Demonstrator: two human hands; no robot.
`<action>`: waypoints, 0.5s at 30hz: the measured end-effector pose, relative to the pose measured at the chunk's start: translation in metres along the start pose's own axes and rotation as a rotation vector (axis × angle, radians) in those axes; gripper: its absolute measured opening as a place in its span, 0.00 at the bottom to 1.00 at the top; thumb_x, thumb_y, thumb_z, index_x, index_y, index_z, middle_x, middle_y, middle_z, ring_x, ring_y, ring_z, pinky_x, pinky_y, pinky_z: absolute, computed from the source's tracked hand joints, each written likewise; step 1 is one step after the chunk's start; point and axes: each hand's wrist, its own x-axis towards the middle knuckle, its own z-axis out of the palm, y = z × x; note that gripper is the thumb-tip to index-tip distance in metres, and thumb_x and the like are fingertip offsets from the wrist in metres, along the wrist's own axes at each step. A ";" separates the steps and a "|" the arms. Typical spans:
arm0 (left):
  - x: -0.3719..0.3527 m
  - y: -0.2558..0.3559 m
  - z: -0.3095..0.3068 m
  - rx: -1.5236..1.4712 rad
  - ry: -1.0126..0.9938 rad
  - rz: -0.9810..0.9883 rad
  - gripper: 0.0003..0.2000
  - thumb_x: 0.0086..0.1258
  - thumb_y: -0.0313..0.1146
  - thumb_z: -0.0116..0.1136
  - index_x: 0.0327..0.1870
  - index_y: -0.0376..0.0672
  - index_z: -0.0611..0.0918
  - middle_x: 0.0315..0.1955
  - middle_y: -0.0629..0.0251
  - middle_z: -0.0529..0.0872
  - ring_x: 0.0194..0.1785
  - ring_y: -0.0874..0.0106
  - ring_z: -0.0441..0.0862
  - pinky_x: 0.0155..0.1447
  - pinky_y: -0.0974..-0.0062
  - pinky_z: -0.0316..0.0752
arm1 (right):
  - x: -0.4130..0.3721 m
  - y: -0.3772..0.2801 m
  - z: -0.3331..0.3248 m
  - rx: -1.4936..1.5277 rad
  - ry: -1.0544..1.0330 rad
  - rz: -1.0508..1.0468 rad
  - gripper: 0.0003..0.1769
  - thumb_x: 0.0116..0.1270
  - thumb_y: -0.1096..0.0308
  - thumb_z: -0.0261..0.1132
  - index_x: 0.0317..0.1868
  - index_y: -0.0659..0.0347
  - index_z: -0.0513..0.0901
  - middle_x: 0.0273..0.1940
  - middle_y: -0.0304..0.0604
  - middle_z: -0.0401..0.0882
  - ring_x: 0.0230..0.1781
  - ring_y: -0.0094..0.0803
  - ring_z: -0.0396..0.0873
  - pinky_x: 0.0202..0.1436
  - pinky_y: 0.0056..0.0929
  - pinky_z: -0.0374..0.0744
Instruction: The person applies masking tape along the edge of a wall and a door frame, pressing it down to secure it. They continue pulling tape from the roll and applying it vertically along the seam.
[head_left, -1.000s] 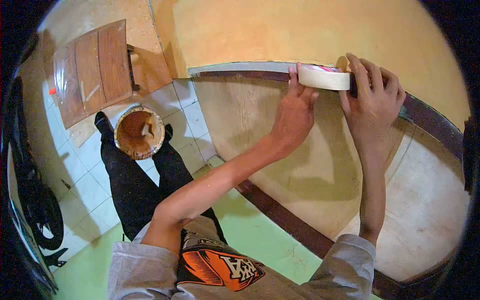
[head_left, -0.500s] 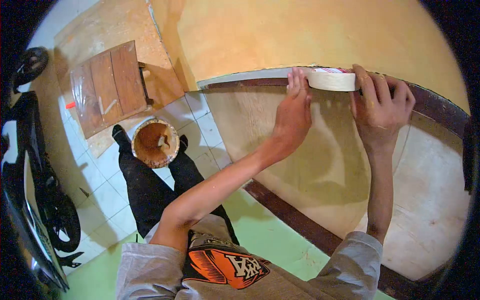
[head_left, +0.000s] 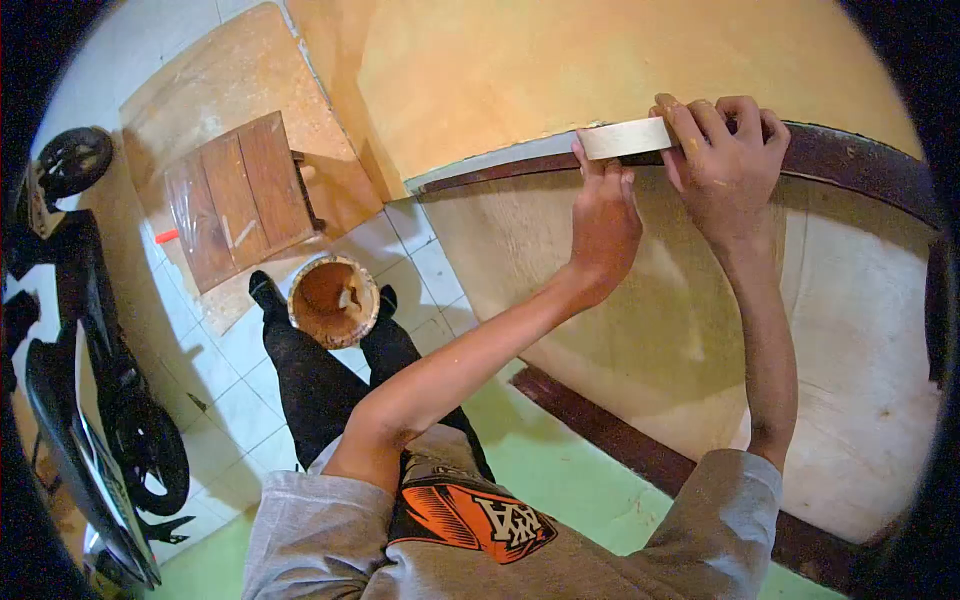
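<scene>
A roll of cream masking tape [head_left: 627, 139] is held edge-on against the upper rim of a dark brown door frame [head_left: 850, 165]. My right hand [head_left: 728, 165] grips the roll's right end, fingers curled over it. Below the left end, my left hand [head_left: 606, 220] has its fingers bent and its fingertips against the tape. A pale strip of tape [head_left: 500, 158] runs along the frame to the left, where the brown meets the yellow-orange wall [head_left: 600, 60]. The far side of the roll is hidden.
A paint-stained bucket [head_left: 335, 300] with brown contents is between my legs. Beyond it a small wooden stool [head_left: 243, 200] stands on a board [head_left: 215, 75]. A motorbike [head_left: 100, 370] is at left. The wooden door panel [head_left: 640, 330] lies below my hands.
The roll has shifted left along the frame and turned slightly, with my right hand on it. My left hand has gone from flat fingers beside the roll to bent fingers under its left end.
</scene>
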 end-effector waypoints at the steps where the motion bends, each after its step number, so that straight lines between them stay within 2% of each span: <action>1: 0.001 0.002 -0.002 -0.021 -0.025 -0.012 0.13 0.79 0.28 0.46 0.54 0.26 0.77 0.43 0.30 0.80 0.47 0.36 0.80 0.52 0.44 0.74 | 0.000 0.003 -0.003 -0.003 0.002 0.006 0.23 0.49 0.58 0.76 0.49 0.43 0.85 0.37 0.25 0.80 0.47 0.30 0.75 0.57 0.45 0.68; 2: 0.002 0.003 -0.005 -0.042 -0.050 -0.024 0.14 0.79 0.28 0.46 0.56 0.26 0.76 0.45 0.29 0.80 0.50 0.35 0.80 0.54 0.44 0.75 | 0.001 0.007 -0.005 -0.013 0.019 0.007 0.23 0.49 0.58 0.76 0.48 0.43 0.86 0.37 0.25 0.80 0.46 0.30 0.76 0.56 0.45 0.68; 4: 0.003 0.004 -0.007 -0.169 -0.167 -0.101 0.27 0.76 0.22 0.48 0.72 0.18 0.57 0.73 0.22 0.52 0.76 0.31 0.50 0.73 0.51 0.69 | 0.002 0.015 -0.011 -0.021 0.038 0.012 0.22 0.49 0.58 0.75 0.48 0.44 0.86 0.36 0.25 0.81 0.46 0.30 0.76 0.55 0.45 0.69; 6: 0.004 0.002 -0.007 -0.147 -0.129 -0.036 0.28 0.76 0.22 0.47 0.73 0.18 0.56 0.73 0.22 0.52 0.77 0.31 0.50 0.75 0.51 0.66 | 0.000 0.023 -0.018 -0.109 0.005 0.004 0.28 0.50 0.62 0.77 0.55 0.40 0.85 0.41 0.24 0.82 0.46 0.29 0.76 0.56 0.40 0.69; 7: 0.004 0.000 -0.007 -0.127 -0.091 0.029 0.28 0.76 0.21 0.46 0.73 0.18 0.55 0.73 0.22 0.52 0.77 0.31 0.49 0.76 0.52 0.64 | 0.000 0.023 -0.020 -0.110 0.004 0.007 0.28 0.50 0.62 0.77 0.55 0.40 0.85 0.41 0.24 0.82 0.46 0.29 0.76 0.56 0.40 0.69; 11: 0.004 0.001 -0.007 -0.173 -0.057 0.054 0.27 0.75 0.20 0.46 0.73 0.19 0.57 0.72 0.21 0.55 0.77 0.31 0.49 0.79 0.51 0.58 | -0.006 0.018 -0.018 -0.105 0.043 0.047 0.28 0.50 0.62 0.77 0.55 0.39 0.85 0.40 0.24 0.82 0.45 0.29 0.76 0.56 0.40 0.69; 14: 0.009 0.015 -0.009 -0.216 -0.240 -0.065 0.26 0.75 0.19 0.47 0.72 0.19 0.59 0.71 0.20 0.55 0.76 0.30 0.49 0.80 0.49 0.54 | -0.009 0.011 -0.012 -0.143 -0.016 0.102 0.29 0.50 0.62 0.76 0.56 0.38 0.84 0.41 0.24 0.81 0.46 0.29 0.76 0.56 0.41 0.68; 15: 0.010 0.018 -0.005 -0.135 -0.105 0.053 0.18 0.74 0.20 0.46 0.63 0.22 0.68 0.60 0.26 0.68 0.63 0.33 0.64 0.66 0.47 0.65 | -0.009 0.010 -0.010 -0.172 -0.055 0.135 0.30 0.50 0.62 0.76 0.57 0.37 0.83 0.41 0.24 0.81 0.46 0.29 0.76 0.56 0.42 0.68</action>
